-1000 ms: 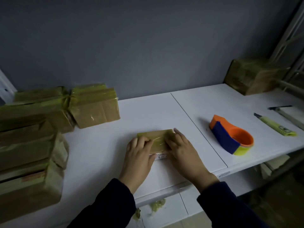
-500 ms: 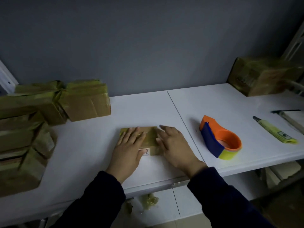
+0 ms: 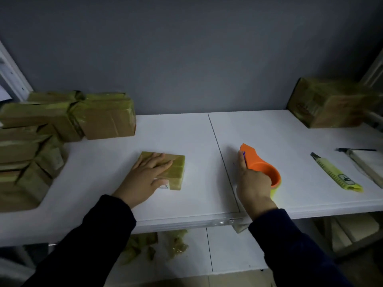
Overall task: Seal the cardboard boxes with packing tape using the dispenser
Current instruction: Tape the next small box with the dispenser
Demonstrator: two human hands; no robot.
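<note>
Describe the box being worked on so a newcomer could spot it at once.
On the white table, look near the middle, left of the seam. The small taped box lies flat there under the left hand. Unlike the stacked boxes at the left, it sits alone, with a white label at its near edge.

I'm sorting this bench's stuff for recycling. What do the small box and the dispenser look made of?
Box: probably cardboard, wrapped in glossy yellowish tape; brown board shows on similar boxes nearby. Dispenser: apparently moulded plastic, smooth and matte, solid orange with a blue side panel.
</note>
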